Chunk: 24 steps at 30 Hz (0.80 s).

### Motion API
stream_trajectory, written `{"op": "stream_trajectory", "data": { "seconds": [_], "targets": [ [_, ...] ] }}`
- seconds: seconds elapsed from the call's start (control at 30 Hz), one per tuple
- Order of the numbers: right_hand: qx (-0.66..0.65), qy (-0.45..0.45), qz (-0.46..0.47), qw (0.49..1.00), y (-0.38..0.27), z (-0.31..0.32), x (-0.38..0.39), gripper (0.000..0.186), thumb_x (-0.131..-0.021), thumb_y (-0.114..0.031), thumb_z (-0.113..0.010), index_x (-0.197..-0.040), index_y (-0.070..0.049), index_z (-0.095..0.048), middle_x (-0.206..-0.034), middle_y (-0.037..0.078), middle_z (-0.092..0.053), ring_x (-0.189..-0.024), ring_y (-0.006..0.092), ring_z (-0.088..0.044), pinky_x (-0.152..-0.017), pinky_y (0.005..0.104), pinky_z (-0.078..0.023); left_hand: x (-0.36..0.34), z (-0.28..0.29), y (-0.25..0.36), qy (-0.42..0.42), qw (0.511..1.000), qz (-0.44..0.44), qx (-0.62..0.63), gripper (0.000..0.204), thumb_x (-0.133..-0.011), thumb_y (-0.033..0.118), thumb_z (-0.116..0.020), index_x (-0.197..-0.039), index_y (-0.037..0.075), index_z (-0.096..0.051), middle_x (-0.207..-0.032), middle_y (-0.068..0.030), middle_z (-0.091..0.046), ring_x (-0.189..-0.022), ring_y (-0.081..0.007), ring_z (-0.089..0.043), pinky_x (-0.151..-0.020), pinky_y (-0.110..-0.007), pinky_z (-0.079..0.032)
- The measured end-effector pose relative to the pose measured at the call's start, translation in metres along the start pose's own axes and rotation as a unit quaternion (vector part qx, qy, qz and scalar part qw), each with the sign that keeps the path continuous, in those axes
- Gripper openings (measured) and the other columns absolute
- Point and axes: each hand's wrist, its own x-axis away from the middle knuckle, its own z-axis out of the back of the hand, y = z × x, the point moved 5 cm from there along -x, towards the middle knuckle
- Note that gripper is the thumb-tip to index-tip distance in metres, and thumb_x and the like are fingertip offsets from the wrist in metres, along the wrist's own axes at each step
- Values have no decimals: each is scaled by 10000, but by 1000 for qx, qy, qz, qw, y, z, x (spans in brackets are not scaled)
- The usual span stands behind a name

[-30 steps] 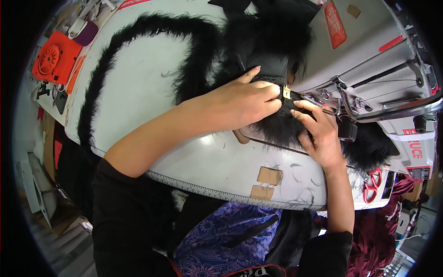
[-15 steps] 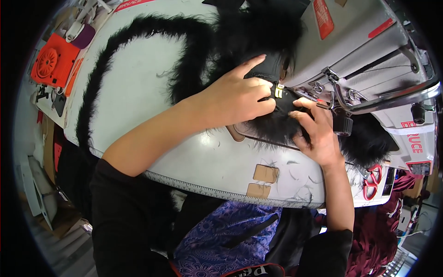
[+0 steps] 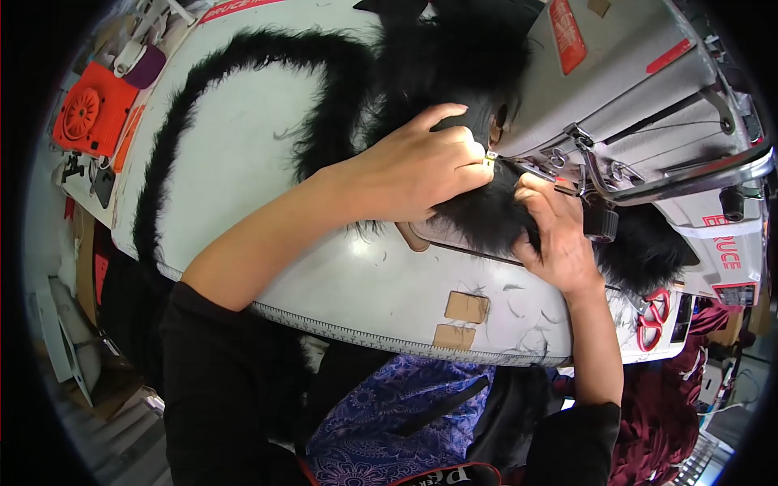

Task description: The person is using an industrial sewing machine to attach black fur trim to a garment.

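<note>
Black fabric with long fluffy fur (image 3: 478, 212) lies on the sewing machine table, up against the machine's needle area. My left hand (image 3: 433, 174) rests on the fabric's smooth part (image 3: 472, 113), one digit stretched out and the other fingers curled onto it. At its fingertips a small yellow piece (image 3: 489, 158) shows, mostly covered. My right hand (image 3: 555, 235) pinches the furry edge beside the presser foot area, its fingertips partly hidden by the fur and machine parts. A long black fur strip (image 3: 190, 93) loops away to the left.
The grey sewing machine (image 3: 600, 97) stands at the right, with a bent metal lever (image 3: 689, 182) above my right hand. Red-handled scissors (image 3: 653, 320) lie at the right edge. Two brown card pieces (image 3: 468, 307) sit near the front ruler edge (image 3: 389, 334). An orange device (image 3: 93, 107) is at far left.
The fabric has shifted slightly away and my left hand's fingers have moved right, covering more of the yellow piece. The right-hand fingers have drawn closer together.
</note>
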Motion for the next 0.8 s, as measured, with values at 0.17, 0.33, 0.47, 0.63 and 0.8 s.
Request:
{"op": "stream_trajectory", "data": {
  "seconds": [0.17, 0.33, 0.47, 0.63, 0.8],
  "targets": [
    [-9, -27, 1, 1000, -4, 4, -2, 555, -600, -34, -580, -1155, -58, -568, -1140, 131, -522, -1020, 322, -501, -901, 380, -374, 4, 3, -3, 8, 1000, -16, 12, 132, -709, 80, -577, -840, 96, -586, -786, 3, -489, -826, -145, -533, -1009, -454, -351],
    [11, -41, 13, 999, -2, 2, 1, 588, -604, 14, -563, -1185, -71, -567, -1161, 115, -525, -1021, 269, -516, -855, 353, -385, 7, 2, -3, 13, 999, -39, -23, 43, -694, 103, -575, -695, 112, -533, -784, 11, -496, -806, -137, -532, -975, -438, -379],
    [10, -20, 45, 999, -7, 3, -1, 613, -604, 30, -568, -1205, -90, -560, -1216, 67, -523, -1017, 234, -524, -862, 333, -380, 8, -1, -1, 51, 996, -61, -34, 41, -697, 120, -574, -703, 120, -534, -774, 20, -512, -801, -130, -536, -951, -423, -393],
    [52, -22, 63, 996, -8, 1, 0, 641, -607, 29, -564, -1234, -100, -542, -1222, 50, -523, -986, 230, -528, -862, 332, -381, 6, 1, 0, 58, 995, -76, -37, 40, -708, 122, -575, -743, 122, -556, -740, 41, -524, -811, -121, -534, -953, -401, -388],
    [66, -19, 56, 996, -9, 2, 1, 646, -612, 22, -556, -1245, -102, -532, -1230, 48, -519, -968, 226, -524, -871, 336, -375, 7, 1, -3, 24, 998, -48, -30, 137, -734, 116, -569, -865, 129, -608, -809, 47, -550, -846, -125, -536, -980, -410, -359]
  ]
}}
